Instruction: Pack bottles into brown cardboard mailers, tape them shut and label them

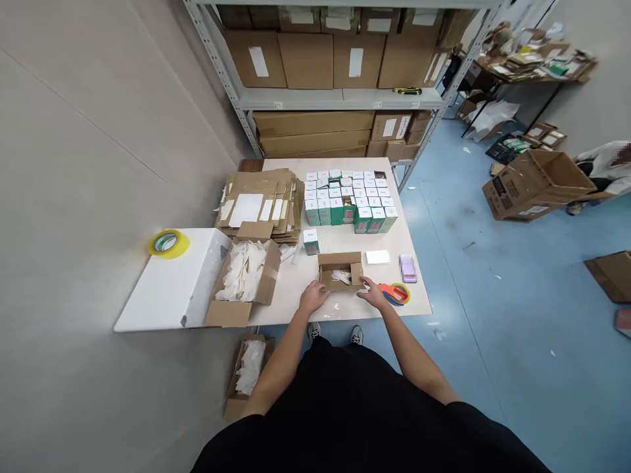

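Observation:
A small cardboard box (326,283) stands with its top open near the table's front edge, some white paper (341,276) inside it. My left hand (314,297) grips its front left corner. At the front right corner, my right hand (373,293) has its fingers closed on the wall and flap. Behind the box to the left is a single green-and-white carton (311,242). To the right lie a white card stack (377,257), a purple pack (407,269) and an orange-handled tape dispenser or cutter (395,293), whose kind I cannot make out for certain.
Rows of green-and-white cartons (336,211) fill the table's back. Flattened cardboard (266,184) is piled at left, beside a box of white paper (270,272). Yellow tape (169,244) lies on a white block (162,289). A shelf (340,98) stands behind; another person (608,167) is far right.

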Tool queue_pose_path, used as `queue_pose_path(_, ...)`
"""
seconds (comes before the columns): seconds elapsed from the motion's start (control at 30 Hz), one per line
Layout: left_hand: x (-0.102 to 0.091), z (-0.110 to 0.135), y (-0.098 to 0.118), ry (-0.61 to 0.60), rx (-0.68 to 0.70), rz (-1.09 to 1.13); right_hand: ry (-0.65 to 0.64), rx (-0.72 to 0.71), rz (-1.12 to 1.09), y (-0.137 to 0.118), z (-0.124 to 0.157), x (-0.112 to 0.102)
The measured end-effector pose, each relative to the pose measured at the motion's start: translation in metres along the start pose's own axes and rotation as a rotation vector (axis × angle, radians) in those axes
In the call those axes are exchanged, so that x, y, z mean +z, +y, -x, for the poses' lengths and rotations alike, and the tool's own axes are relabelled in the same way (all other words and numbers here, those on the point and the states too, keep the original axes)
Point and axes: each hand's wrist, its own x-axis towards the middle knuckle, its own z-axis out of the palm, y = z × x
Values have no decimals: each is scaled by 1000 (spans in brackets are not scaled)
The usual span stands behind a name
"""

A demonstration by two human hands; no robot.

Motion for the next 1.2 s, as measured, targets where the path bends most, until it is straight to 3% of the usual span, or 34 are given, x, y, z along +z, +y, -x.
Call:
queue_pose_path(0.23, -1, -8, -12, -57, 45, 88, 142, -102, 157, -24, -1, 10)
queue_pose_path(0.33, 2, -12, -16, -117, 62, 39, 7, -94, 370, -45, -15, 22)
queue_pose_path(0.43, 4, -12, -18, -129, 55, -1, -112, 14, 573, -60, -25, 30)
queue_pose_path(0.5, 6, -12, -18, -118, 68, -21, -72, 61, 658, -62, -24, 31)
queue_pose_path(0.57, 7, -11, -17, -116, 84, -43, 53, 45, 688, -57, -16, 29)
queue_pose_path(0.7, 9, -13, -12, -113, 68, -96, 315, 96, 622, -36, 4, 24)
queue_pose_path(0.87, 4, -16, -15, -103, 105, -85, 321, 214, 539, -28, 2, 16)
queue_pose_path(0.93, -2, -19, -19, -76, 136, -39, 396, 199, 533, -38, -7, 14)
queue_pose_path(1.03, -18, -32, -23, 59, 158, 53, 502, 103, 452, -65, -28, 18)
queue_pose_path(1.13, -43, -58, -24, 216, 131, 131, 450, -56, 262, -99, -54, 34)
queue_pose_path(1.2, -63, -81, -24, 267, 118, 179, 339, -91, 71, -122, -76, 51)
